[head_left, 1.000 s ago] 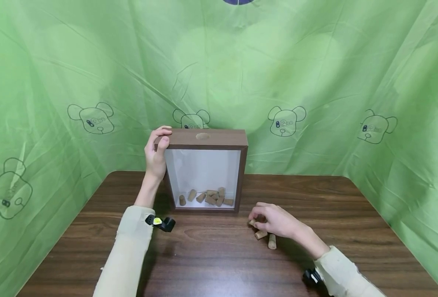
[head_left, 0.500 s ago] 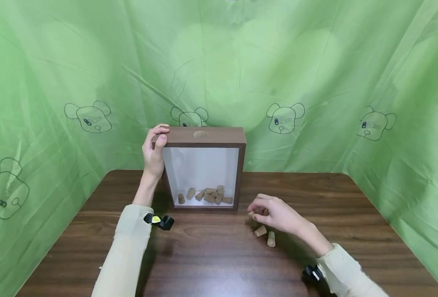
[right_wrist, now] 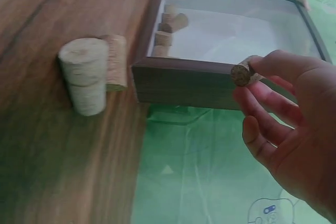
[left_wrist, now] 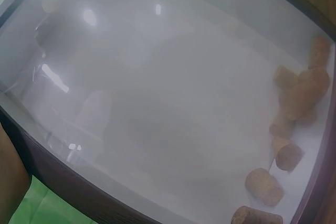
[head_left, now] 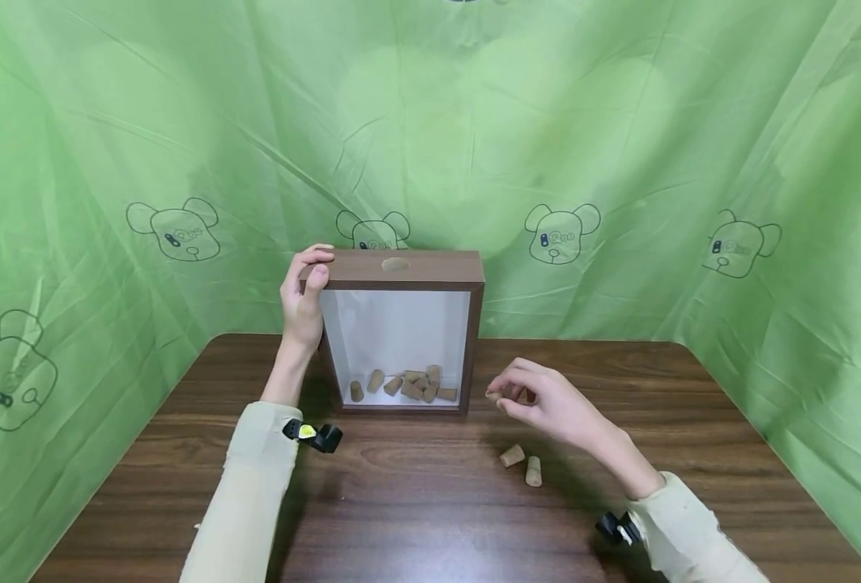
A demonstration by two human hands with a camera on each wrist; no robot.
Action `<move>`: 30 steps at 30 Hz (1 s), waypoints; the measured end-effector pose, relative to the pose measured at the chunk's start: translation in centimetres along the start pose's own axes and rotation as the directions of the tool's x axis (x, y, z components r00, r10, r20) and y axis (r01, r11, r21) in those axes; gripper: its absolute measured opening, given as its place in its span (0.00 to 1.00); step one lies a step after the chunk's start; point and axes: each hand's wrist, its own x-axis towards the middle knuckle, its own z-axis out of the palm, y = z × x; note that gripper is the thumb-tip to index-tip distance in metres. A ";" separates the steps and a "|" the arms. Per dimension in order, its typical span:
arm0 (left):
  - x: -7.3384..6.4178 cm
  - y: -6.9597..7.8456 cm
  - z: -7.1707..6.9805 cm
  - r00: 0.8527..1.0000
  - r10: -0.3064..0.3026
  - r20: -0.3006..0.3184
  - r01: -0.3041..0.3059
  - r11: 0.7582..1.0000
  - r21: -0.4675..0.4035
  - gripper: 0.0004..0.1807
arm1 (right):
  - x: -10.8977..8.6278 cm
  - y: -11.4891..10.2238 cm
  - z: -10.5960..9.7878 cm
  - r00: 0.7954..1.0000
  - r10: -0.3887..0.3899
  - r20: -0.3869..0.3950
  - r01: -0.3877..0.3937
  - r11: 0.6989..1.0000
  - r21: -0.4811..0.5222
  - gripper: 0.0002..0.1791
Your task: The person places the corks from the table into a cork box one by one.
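A brown shadow box frame (head_left: 477,340) with a clear front and white back stands upright on the table, an oval hole (head_left: 396,264) in its top. Several corks (head_left: 411,390) lie along its bottom inside, seen also as a heap of corks (left_wrist: 299,98) in the left wrist view. My left hand (head_left: 303,300) grips the top left corner, thumb in front. To the right of the box, my right hand (head_left: 547,398) pinches a cork (right_wrist: 242,75) between thumb and fingers, above the table. Below that hand, two loose corks (head_left: 513,456) lie on the tabletop.
The dark wooden table (head_left: 415,502) has rounded far corners. Behind it and at both sides hangs a green curtain (head_left: 430,146) printed with bear heads. Black cameras (head_left: 321,438) are strapped to both wrists.
My right hand has lifted away from the tabletop with a cork pinched in it, leaving two corks behind. The left hand keeps its grip on the box frame.
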 end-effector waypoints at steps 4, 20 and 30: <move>-0.2 0.1 -0.1 1.000 0.006 -0.005 -0.006 1.000 -0.005 0.21 | 0.5 -0.5 -0.7 0.999 -0.027 -0.030 0.027 1.000 0.012 0.11; -0.3 1.9 0.4 1.000 0.003 0.007 -0.003 1.000 -0.009 0.22 | 1.8 -2.7 -3.2 0.992 -0.063 -0.108 0.065 0.998 0.013 0.12; -0.6 3.5 0.8 1.000 -0.009 0.012 0.009 1.000 -0.014 0.21 | 2.5 -3.5 -4.3 0.985 -0.092 -0.149 0.095 0.995 0.017 0.14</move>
